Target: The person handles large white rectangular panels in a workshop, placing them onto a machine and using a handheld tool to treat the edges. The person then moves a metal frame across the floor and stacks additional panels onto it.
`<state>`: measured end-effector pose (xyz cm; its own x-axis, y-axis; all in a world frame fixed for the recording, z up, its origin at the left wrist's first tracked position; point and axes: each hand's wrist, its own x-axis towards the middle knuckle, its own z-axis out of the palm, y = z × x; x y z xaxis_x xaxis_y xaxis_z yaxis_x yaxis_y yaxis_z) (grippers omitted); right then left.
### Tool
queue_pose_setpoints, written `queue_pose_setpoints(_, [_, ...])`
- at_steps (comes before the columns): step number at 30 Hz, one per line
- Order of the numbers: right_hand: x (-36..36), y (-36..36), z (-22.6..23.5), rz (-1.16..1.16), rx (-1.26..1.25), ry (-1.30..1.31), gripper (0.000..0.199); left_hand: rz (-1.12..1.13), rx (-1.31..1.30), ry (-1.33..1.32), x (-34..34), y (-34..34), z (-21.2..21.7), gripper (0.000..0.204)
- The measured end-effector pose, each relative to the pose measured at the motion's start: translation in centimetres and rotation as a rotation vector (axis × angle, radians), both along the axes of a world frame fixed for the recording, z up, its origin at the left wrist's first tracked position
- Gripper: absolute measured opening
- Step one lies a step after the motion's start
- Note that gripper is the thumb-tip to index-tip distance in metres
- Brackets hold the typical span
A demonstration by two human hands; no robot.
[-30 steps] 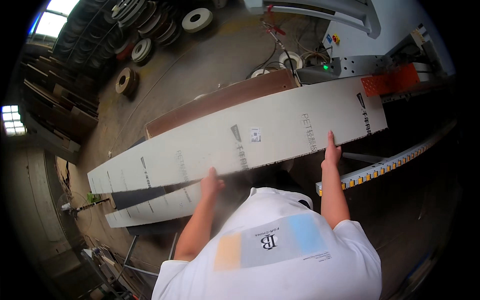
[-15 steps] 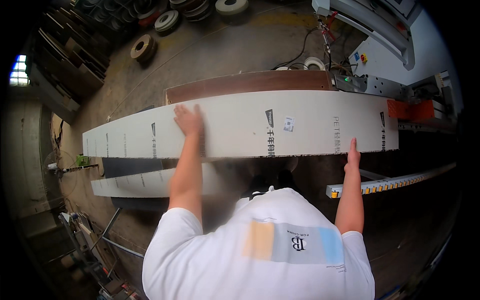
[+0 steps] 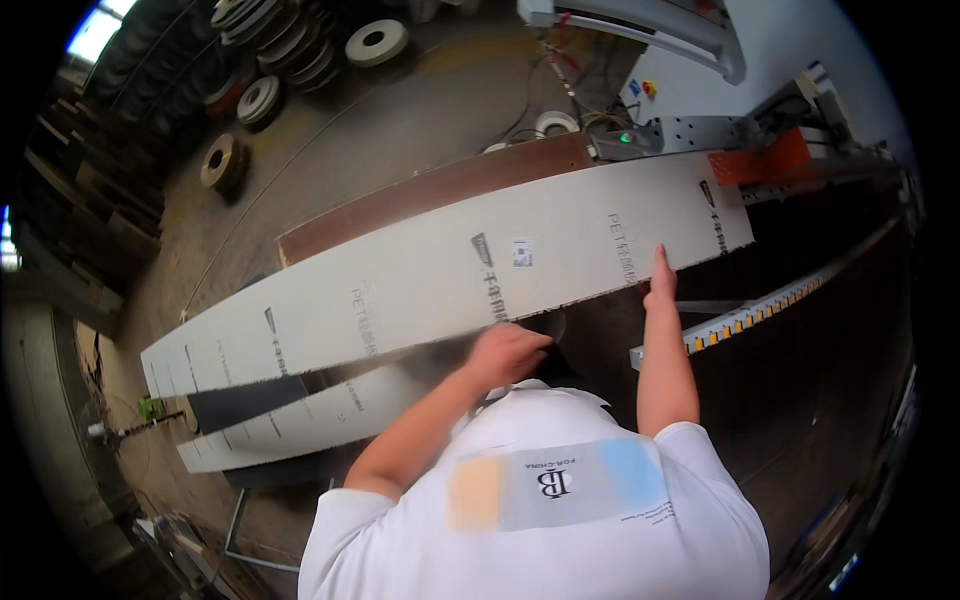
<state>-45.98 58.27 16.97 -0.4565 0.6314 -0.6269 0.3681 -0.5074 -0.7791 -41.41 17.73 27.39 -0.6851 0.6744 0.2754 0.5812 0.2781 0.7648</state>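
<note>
A long white board (image 3: pixel 430 285) with dark printed marks and a small label lies slanting across the view. My right hand (image 3: pixel 658 278) grips its near edge toward the right end, thumb on top and fingers out of sight below. Close to my chest, my left hand (image 3: pixel 510 352) is by the board's near edge with its back up. Its fingers point right and look bent, but their tips are hidden. I cannot tell whether it touches the board. The board's right end lies beside an orange machine part (image 3: pixel 765 155).
A brown panel (image 3: pixel 430 195) lies along the board's far side. Nearer me on the left is a second white board (image 3: pixel 290 420). A rail with yellow rollers (image 3: pixel 740 325) runs at the right. Rolls of edge banding (image 3: pixel 222 162) stand on the floor at the far left.
My left hand has left the board's top face and come right and nearer my chest. The view has turned and shifted, so the board now looks more slanted. My right hand keeps its grip.
</note>
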Motion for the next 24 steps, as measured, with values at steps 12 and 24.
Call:
queue_pose_setpoints(12, [0.3, -1.5, 2.2, -0.078, 0.264, 0.042, 0.056, 0.506, -0.742, 0.201, 0.4, -20.4, -2.8, 0.074])
queue_pose_setpoints(24, [-0.5, 5.6, 1.4, -0.105, 0.308, 0.028, 0.05, 0.463, -0.72, 0.268, -0.9, -13.0, -2.3, 0.063])
